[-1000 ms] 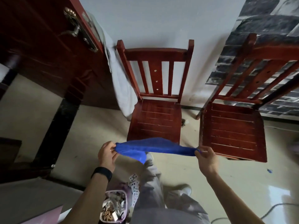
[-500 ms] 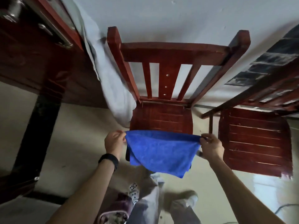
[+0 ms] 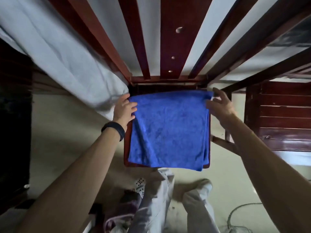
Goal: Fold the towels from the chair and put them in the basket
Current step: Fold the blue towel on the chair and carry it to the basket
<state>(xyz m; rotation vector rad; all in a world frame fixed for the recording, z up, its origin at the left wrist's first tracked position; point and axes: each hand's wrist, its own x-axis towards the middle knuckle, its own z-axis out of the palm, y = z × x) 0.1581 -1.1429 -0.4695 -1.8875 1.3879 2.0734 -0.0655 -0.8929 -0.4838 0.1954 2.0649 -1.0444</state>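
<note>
A blue towel (image 3: pixel 168 130) lies spread flat over the seat of the red wooden chair (image 3: pixel 170 39) and covers nearly all of it, its near edge hanging slightly over the front. My left hand (image 3: pixel 124 107) rests its fingertips on the towel's far left corner, thumb up beside it. At the far right corner, my right hand (image 3: pixel 218 105) has its fingers spread, the thumb just touching the towel's edge. A dark purplish container (image 3: pixel 121 211) sits low by my legs, blurred and partly hidden.
A second red chair (image 3: pixel 284 115) stands close on the right. A white cloth (image 3: pixel 67 64) hangs down at the left, touching the first chair's back corner. A dark wooden door (image 3: pixel 15 98) fills the far left. A cable (image 3: pixel 239 214) lies on the pale floor at lower right.
The towel, held up by two corners before, has been laid flat on the chair seat. My right hand's fingers have spread off the corner. I have leaned in much closer to the chair.
</note>
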